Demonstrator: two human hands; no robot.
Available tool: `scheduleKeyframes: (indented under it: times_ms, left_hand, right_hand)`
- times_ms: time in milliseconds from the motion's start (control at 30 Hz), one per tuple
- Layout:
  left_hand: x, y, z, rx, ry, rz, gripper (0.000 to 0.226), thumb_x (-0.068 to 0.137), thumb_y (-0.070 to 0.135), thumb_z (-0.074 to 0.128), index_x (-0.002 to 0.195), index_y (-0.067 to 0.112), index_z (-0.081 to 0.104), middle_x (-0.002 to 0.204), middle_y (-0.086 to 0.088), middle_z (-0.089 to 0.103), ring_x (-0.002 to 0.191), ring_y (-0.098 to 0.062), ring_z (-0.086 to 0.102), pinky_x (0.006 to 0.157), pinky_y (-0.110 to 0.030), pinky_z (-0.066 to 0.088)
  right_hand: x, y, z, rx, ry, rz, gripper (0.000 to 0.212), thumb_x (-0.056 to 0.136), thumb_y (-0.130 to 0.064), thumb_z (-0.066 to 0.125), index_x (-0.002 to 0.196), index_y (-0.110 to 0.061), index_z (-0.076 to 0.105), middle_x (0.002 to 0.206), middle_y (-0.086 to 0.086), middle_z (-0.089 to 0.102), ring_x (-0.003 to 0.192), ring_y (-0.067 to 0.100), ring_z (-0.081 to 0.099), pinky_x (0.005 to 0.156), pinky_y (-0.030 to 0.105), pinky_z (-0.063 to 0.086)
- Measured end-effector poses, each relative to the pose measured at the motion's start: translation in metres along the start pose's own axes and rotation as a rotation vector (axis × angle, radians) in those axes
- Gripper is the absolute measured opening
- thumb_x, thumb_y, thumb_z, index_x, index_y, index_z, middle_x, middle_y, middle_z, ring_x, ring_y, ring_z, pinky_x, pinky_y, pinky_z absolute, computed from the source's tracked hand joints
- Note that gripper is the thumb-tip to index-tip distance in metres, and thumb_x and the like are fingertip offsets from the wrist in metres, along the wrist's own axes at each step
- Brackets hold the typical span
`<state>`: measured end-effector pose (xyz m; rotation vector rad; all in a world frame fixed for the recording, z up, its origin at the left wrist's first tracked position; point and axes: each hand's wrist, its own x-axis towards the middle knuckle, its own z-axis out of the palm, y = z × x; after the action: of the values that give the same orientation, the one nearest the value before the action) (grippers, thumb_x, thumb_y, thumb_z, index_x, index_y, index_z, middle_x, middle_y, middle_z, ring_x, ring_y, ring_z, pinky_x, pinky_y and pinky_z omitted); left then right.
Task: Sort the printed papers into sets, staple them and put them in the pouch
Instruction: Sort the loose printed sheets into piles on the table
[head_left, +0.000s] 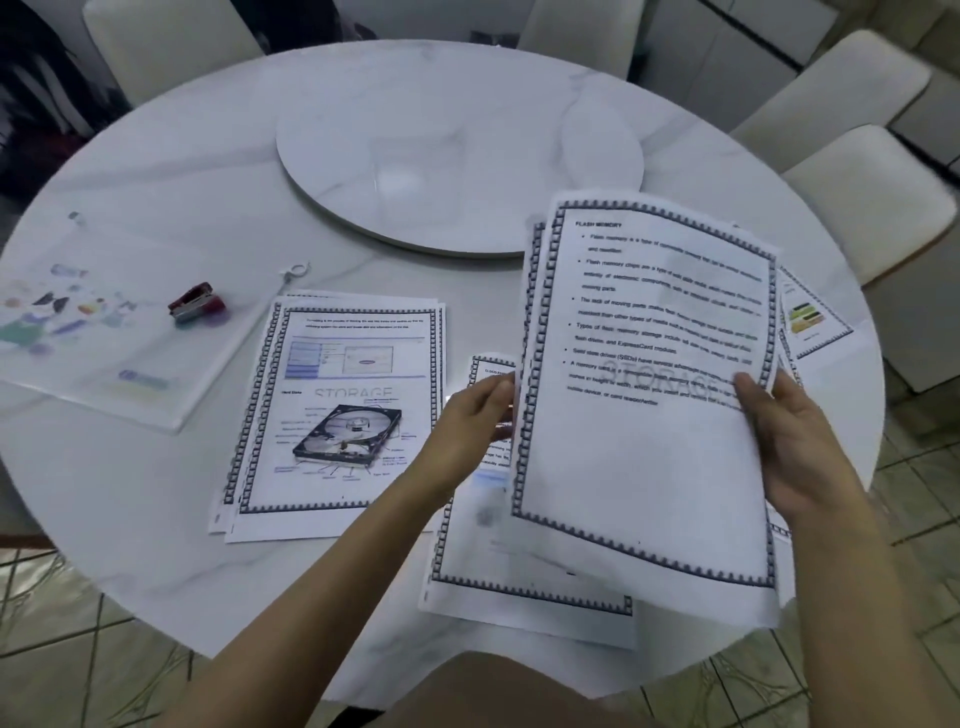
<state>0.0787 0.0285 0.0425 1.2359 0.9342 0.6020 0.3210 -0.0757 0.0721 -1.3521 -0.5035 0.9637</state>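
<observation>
Held sheets: raised above the near right part of the tabletop. The top page, headed "Flash Memory", faces the wearer, apparently so it can be read before being assigned to a set.

Left hand pinches the left edge. Right hand grips the right edge, thumb on the page face.

Directly beneath lies a loose pile reaching close to the near rim; slipping is judged possible. A second pile, hard-drive page uppermost, lies just to its left. Further sheets sit near the right rim.

The stapler appears to rest on the pouch, well apart at far left.

Open room exists between the piles and the turntable.
</observation>
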Motion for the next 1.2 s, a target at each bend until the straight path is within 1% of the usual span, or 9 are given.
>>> scheduleKeyframes:
  times_ms: [167, 300, 400, 467, 567, 733, 933, 1033, 1200]
  left_hand:
    - [-0.008, 0.004, -0.011, -0.073, 0.047, -0.029, 0.022, 0.093, 0.006, 0.051, 0.081, 0.017, 0.066, 0.064, 0.008, 0.069, 0.058, -0.004, 0.063, 0.056, -0.017, 0.052]
    - [-0.008, -0.001, -0.019, -0.057, 0.054, -0.075, 0.011, 0.087, 0.007, 0.06, 0.079, 0.009, 0.067, 0.056, 0.008, 0.065, 0.054, -0.005, 0.06, 0.055, -0.018, 0.053]
    - [-0.007, -0.006, -0.018, -0.028, 0.078, -0.108, 0.01, 0.086, 0.008, 0.063, 0.077, 0.009, 0.067, 0.054, 0.009, 0.064, 0.051, -0.003, 0.06, 0.054, -0.018, 0.052]
    - [-0.006, -0.011, -0.016, 0.019, 0.099, -0.121, 0.011, 0.086, 0.009, 0.063, 0.076, 0.009, 0.066, 0.055, 0.008, 0.064, 0.05, -0.002, 0.06, 0.052, -0.016, 0.051]
    - [-0.004, -0.019, -0.014, 0.053, 0.127, -0.149, 0.01, 0.086, 0.011, 0.063, 0.077, 0.008, 0.067, 0.061, 0.002, 0.065, 0.051, -0.003, 0.061, 0.052, -0.016, 0.051]
    - [-0.001, -0.029, -0.011, 0.045, 0.108, -0.189, 0.01, 0.086, 0.014, 0.063, 0.078, 0.008, 0.066, 0.069, -0.002, 0.065, 0.055, -0.002, 0.063, 0.056, -0.018, 0.053]
    - [0.001, -0.02, -0.008, 0.036, 0.056, -0.145, 0.012, 0.088, 0.015, 0.06, 0.077, 0.011, 0.063, 0.069, 0.004, 0.061, 0.053, 0.007, 0.059, 0.051, -0.012, 0.048]
    - [0.002, -0.016, -0.008, -0.021, 0.03, -0.146, 0.016, 0.09, 0.016, 0.057, 0.075, 0.013, 0.059, 0.057, 0.014, 0.057, 0.05, 0.008, 0.054, 0.048, -0.01, 0.045]
    - [0.003, -0.017, -0.012, -0.082, -0.071, -0.166, 0.02, 0.091, 0.019, 0.055, 0.072, 0.016, 0.054, 0.052, 0.02, 0.053, 0.051, 0.006, 0.051, 0.051, -0.012, 0.046]
  right_hand:
    - [0.005, 0.014, -0.003, -0.019, 0.024, 0.003, 0.017, 0.075, -0.02, 0.064, 0.088, -0.027, 0.073, 0.087, -0.009, 0.074, 0.079, 0.006, 0.07, 0.064, 0.022, 0.057]
    - [0.006, 0.031, -0.014, -0.111, 0.036, 0.012, 0.067, 0.036, -0.051, 0.085, 0.094, -0.023, 0.068, 0.088, -0.009, 0.074, 0.08, 0.008, 0.07, 0.063, 0.023, 0.057]
    - [0.005, 0.042, -0.019, -0.186, 0.059, 0.036, 0.086, 0.027, -0.063, 0.085, 0.099, -0.021, 0.064, 0.089, -0.011, 0.074, 0.081, 0.007, 0.07, 0.068, 0.023, 0.058]
    - [0.006, 0.05, -0.02, -0.239, 0.088, 0.044, 0.072, 0.039, -0.061, 0.084, 0.095, -0.021, 0.064, 0.086, -0.01, 0.074, 0.081, 0.009, 0.069, 0.07, 0.024, 0.058]
    - [0.006, 0.059, -0.019, -0.314, 0.143, 0.097, 0.008, 0.082, -0.023, 0.068, 0.088, -0.022, 0.063, 0.09, -0.003, 0.071, 0.082, 0.016, 0.065, 0.066, 0.026, 0.055]
    - [0.008, 0.074, -0.019, -0.401, 0.201, 0.118, 0.013, 0.089, -0.012, 0.06, 0.101, -0.013, 0.061, 0.085, -0.003, 0.064, 0.071, 0.011, 0.058, 0.05, 0.016, 0.045]
    - [0.009, 0.09, -0.026, -0.439, 0.258, 0.216, 0.014, 0.087, -0.013, 0.063, 0.099, -0.006, 0.064, 0.085, 0.007, 0.065, 0.074, 0.021, 0.059, 0.066, 0.031, 0.047]
    - [0.008, 0.094, -0.029, -0.45, 0.268, 0.23, 0.017, 0.087, -0.015, 0.063, 0.101, -0.005, 0.064, 0.081, 0.005, 0.064, 0.073, 0.022, 0.058, 0.062, 0.03, 0.047]
    - [0.009, 0.096, -0.032, -0.399, 0.265, 0.262, 0.015, 0.088, -0.015, 0.061, 0.101, -0.008, 0.063, 0.097, 0.014, 0.066, 0.085, 0.03, 0.062, 0.074, 0.039, 0.052]
